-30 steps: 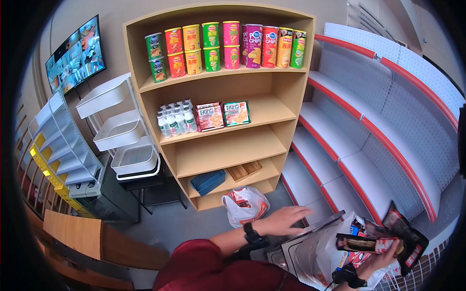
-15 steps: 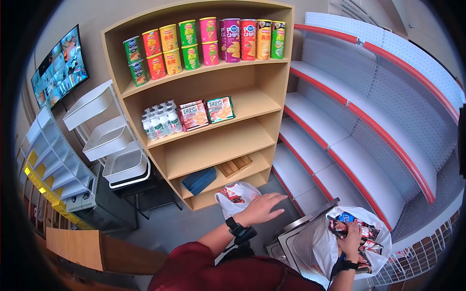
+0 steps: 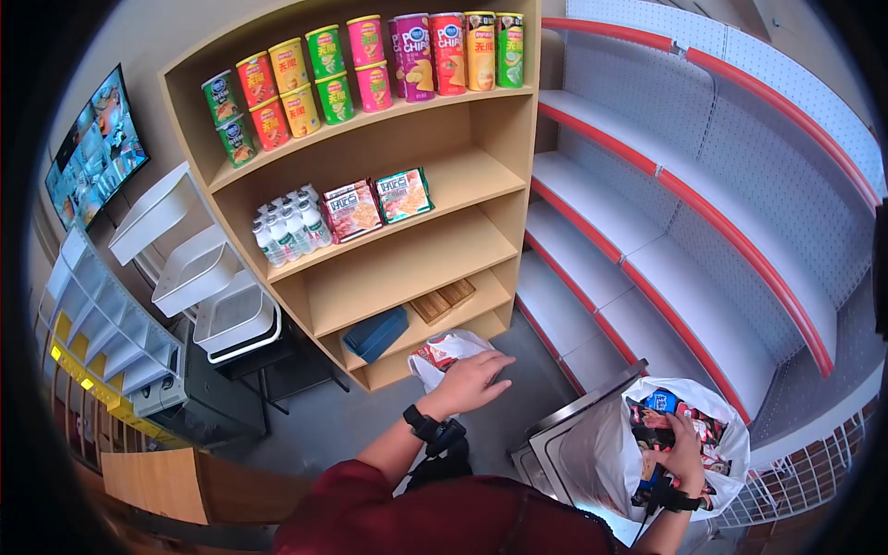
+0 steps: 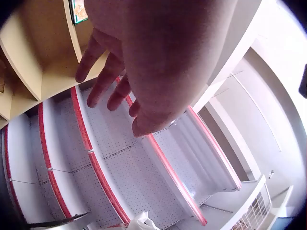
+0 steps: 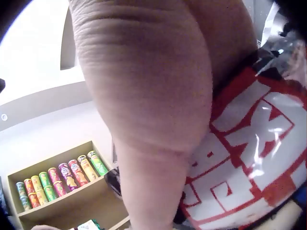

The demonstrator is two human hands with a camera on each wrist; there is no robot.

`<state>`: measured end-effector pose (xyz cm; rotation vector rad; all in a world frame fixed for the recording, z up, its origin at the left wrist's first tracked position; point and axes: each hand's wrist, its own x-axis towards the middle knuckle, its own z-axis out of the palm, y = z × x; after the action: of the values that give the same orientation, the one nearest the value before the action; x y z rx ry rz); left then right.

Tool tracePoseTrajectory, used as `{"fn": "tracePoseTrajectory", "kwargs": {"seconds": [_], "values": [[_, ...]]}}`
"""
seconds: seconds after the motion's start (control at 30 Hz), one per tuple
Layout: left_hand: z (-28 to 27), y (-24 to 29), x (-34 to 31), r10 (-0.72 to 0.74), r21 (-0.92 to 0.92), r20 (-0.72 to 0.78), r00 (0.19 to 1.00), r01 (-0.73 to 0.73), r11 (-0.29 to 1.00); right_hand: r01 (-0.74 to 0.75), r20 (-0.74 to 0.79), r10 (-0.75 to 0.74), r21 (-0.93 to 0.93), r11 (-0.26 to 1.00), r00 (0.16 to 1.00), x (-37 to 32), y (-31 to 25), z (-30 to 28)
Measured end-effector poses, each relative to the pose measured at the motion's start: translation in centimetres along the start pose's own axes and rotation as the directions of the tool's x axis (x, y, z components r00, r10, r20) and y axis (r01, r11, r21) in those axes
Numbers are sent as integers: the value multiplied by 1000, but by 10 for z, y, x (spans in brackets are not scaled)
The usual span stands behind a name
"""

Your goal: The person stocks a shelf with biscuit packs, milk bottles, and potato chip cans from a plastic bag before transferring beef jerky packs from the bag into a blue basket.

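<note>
My right hand (image 3: 683, 451) is in the mouth of a white plastic bag (image 3: 599, 467) filled with snack packs (image 3: 708, 430). Its thumb and fingers are spread over the dark packs. Close beside that hand, the right wrist view shows a shiny pack (image 5: 249, 158) in red, white and black. My left hand (image 3: 470, 381) hangs in the air with fingers loosely extended and nothing in it. Behind it, partly covered in the head view, a second white bag (image 3: 435, 356) with red packs in it sits on the floor by the wooden shelf.
The wooden shelf (image 3: 407, 268) holds chip cans (image 3: 375, 85), bottles (image 3: 291, 225) and biscuit packs (image 3: 403, 194), with a blue box (image 3: 376, 335) and wooden tray (image 3: 442, 301) below. White shelving with red edges (image 3: 712, 231) stands to the right. A wire basket (image 3: 805, 490) is beside the full bag.
My right hand held a dark snack pack over the bag's right side a second ago; it has since come down among the packs inside. The left hand's fingers have drooped. The head view has turned.
</note>
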<state>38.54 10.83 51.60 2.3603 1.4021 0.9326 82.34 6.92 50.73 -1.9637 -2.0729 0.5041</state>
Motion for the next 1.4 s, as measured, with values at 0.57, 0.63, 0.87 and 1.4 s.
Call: {"fn": "tracePoseTrajectory", "kwargs": {"seconds": [0.57,0.63,0.87,1.4], "values": [[-83,-107,37,-15,18,-178,984,18,1000,172,-261,-176,-39,984,949,74,-137,-68],[-97,-127,34,-5,61,-182,983,17,998,190,-290,-200,-64,980,936,102,-165,-69],[-158,-194,-7,-148,158,-415,898,231,960,367,-189,-392,-152,918,900,177,-267,-74],[-438,-269,21,226,261,-962,155,259,930,605,-72,-604,-18,796,793,251,-364,-11]]}}
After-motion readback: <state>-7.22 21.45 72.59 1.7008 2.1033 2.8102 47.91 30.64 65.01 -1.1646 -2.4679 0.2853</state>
